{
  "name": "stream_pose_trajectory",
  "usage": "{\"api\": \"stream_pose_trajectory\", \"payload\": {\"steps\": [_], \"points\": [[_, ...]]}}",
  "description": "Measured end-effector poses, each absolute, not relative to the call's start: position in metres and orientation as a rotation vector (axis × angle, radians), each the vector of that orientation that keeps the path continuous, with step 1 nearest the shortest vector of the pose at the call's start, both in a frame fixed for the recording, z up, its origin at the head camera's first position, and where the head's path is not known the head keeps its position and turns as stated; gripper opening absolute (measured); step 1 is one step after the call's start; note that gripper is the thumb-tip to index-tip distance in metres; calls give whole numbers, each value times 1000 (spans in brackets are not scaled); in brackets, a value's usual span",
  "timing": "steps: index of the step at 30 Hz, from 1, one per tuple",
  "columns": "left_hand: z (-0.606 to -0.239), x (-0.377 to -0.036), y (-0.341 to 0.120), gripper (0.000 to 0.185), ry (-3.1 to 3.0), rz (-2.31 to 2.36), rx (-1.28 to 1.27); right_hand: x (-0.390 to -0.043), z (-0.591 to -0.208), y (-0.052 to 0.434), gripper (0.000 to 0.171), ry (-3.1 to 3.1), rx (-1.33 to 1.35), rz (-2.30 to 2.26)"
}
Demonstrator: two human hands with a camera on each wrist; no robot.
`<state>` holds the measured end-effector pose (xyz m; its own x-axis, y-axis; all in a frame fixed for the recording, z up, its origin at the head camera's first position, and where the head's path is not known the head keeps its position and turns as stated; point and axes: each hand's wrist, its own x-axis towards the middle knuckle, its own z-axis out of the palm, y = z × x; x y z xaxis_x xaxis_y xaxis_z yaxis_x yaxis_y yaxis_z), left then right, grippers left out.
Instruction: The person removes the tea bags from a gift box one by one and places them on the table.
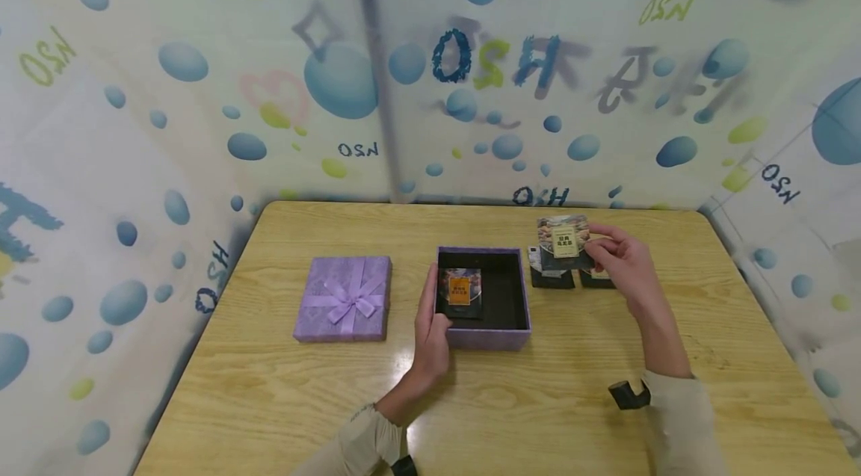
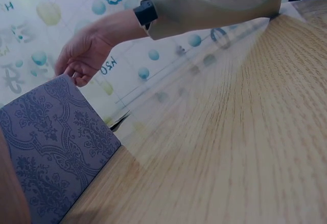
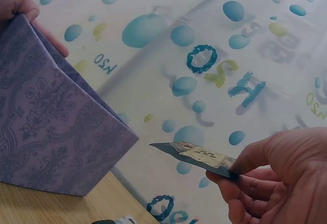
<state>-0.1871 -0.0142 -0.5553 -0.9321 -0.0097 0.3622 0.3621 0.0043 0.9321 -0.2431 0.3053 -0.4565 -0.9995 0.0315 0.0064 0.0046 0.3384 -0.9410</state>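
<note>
The right hand (image 1: pixel 622 259) pinches a flat dark packet with a yellow label (image 1: pixel 565 243) between thumb and fingers, holding it in the air just right of the open purple patterned cardboard box (image 1: pixel 486 336). Below the packet, two more dark packets (image 1: pixel 553 278) lie on the wooden table (image 1: pixel 269 394). The left hand (image 1: pixel 430 323) grips the left wall of the box; inside lies one packet with an orange label (image 1: pixel 460 292). Well left of the box lies its purple lid with a ribbon bow (image 1: pixel 344 298).

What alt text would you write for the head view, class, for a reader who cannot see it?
A right hand pinches a dark packet above a wooden table, while the left hand holds the wall of an open purple box containing another packet. The bowed lid lies left.
</note>
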Motion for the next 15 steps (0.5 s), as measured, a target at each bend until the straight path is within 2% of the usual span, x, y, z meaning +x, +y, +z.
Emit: {"api": "stream_pose_trajectory", "payload": {"steps": [15], "points": [[-557,-187,-14,89,-1993,-2039,-383,-249,-466,328,46,-2474,-105,1833]]}}
